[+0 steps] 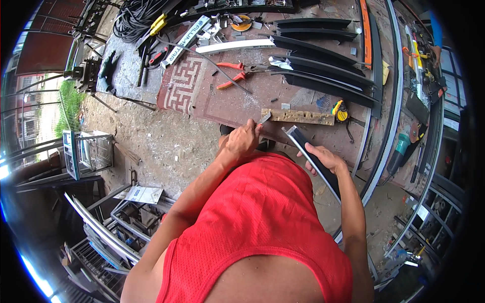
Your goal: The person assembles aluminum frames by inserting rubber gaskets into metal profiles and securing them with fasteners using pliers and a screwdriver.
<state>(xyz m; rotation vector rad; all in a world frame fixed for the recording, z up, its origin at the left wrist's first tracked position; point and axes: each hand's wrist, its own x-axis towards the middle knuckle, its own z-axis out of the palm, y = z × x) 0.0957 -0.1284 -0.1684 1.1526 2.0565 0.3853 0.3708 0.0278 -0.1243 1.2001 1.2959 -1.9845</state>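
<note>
My left hand is closed at the near edge of the workbench. From its fingertips sticks a small flat silver metal piece; its other end is hidden in the hand. To the right, my right hand grips a black metal profile with a pale edge, tilted, its cut end toward the bench. Just beyond both hands lies a worn wooden strip with holes in it. A yellow tape measure sits at the strip's right end.
Several black profiles lie across the far bench, beside orange-handled pliers and an orange level. A green angle grinder lies on the right. Coiled black cable is at far left. Another person's hand shows far right.
</note>
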